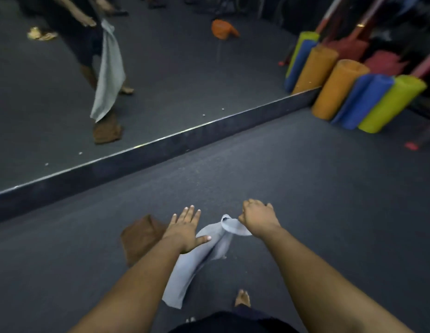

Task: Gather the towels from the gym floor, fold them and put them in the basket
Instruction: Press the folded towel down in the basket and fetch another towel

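Right hand grips the grey towel; left hand seemingly flat above it

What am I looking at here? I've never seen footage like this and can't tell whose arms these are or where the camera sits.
There is only one picture, taken by a wide-angle camera worn on a person's head, looking forward and down. The two bare arms reaching in from the bottom are that person's own. The right hand pinches one end of a light blue towel, which hangs down from it. The left hand is flat with straight fingers in front of the towel, holding nothing. A brown towel lies on the dark gym floor just beyond. The big panel at upper left is a wall mirror, so the figure there is the same person reflected. Rolled mats lean in the corner at right. No basket is in view.
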Tool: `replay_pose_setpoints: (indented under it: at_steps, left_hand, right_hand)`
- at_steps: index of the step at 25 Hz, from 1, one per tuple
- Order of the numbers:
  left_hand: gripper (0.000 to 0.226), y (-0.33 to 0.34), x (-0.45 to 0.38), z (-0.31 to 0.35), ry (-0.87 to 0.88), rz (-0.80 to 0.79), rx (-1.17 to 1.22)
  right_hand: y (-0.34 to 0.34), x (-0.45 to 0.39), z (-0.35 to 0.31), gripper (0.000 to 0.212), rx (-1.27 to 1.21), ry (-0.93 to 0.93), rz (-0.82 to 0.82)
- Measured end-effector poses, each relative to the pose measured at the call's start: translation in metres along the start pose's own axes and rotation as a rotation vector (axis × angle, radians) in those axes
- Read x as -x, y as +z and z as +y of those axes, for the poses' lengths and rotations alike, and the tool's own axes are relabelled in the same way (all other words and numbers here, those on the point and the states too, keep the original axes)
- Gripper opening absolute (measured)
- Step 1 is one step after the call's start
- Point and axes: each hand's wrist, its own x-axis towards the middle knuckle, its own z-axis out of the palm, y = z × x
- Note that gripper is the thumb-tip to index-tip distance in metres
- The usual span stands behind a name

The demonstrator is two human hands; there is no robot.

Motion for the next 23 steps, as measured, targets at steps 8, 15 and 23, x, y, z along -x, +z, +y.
replay_pose_setpoints:
  at_steps: [8, 15, 23]
  left_hand:
    - [0.102, -0.019, -0.018, 0.23, 0.363, 0.013, -0.243]
    - [0.103, 0.009, -0.03, 0.457, 0.565, 0.021, -0.338]
    - [0.1, 0.044, -0.046, 0.695, 0.844, -0.012, -0.371]
  right_hand:
    - [-0.047, 0.142, 0.192, 0.023, -0.013, 0.302, 0.189]
    - [-0.068, 0.263, 0.375, 0.023, 0.062, 0.448, 0.286]
    - [-0.079, 0.368, 0.556, 0.012, 0.042, 0.707, 0.366]
